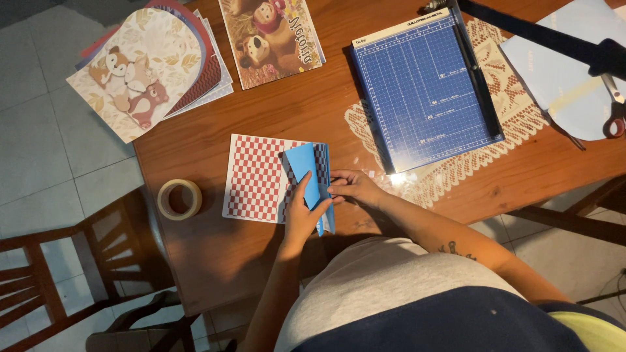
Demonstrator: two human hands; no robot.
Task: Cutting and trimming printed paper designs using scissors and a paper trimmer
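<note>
From up here I see the blue paper piece [305, 171] at frame centre, lying over the right edge of the red-and-white checked sheet [261, 177] on the table [215, 254]. My left hand [301, 215] has its fingers clamped on the blue piece's lower part, thumb on top; the right hand [352, 189] sits just beside it, fingers together and pressing down on the fold near the sheet's right edge. To do this well, imo: keep the right hand flat as an anchor so the checked sheet can't slide, line up the blue edge w/ the checked edge before pressing, then run the crease w/ light, even pressure. The tape roll [179, 199] is at centre left, the blue paper trimmer [424, 91] upper right, the scissors [614, 107] far right, all well apart from both hands.
</note>
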